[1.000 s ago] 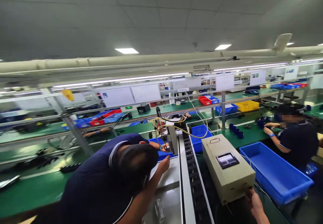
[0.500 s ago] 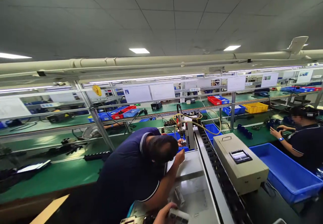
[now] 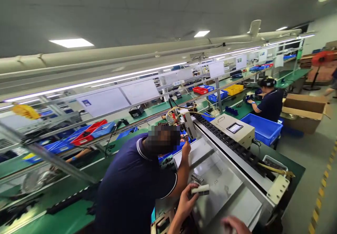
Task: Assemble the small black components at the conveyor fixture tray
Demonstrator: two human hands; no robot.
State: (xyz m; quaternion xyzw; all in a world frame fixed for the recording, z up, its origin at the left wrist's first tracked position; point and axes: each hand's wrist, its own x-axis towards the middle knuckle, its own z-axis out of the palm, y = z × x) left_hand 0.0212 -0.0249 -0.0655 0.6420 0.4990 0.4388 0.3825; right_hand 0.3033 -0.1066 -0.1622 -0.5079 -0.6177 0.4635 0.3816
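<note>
Left hand (image 3: 186,201) up in a fingertip grip, right hand (image 3: 236,224) low and blurred

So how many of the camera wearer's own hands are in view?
2: the left hand, lower middle, holding a pale block; the right hand, blurred, cut off at the bottom edge.

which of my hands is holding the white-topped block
Your left hand: it grips the white-topped block, while your right hand, blurred at the bottom edge, is apart from it.

Control box (image 3: 238,135) on worktop (image 3: 293,165).
Tub (image 3: 273,136) at its 3 o'clock, carton (image 3: 302,123) beyond; block (image 3: 202,190) in left hand (image 3: 187,202), 7 o'clock.
</note>
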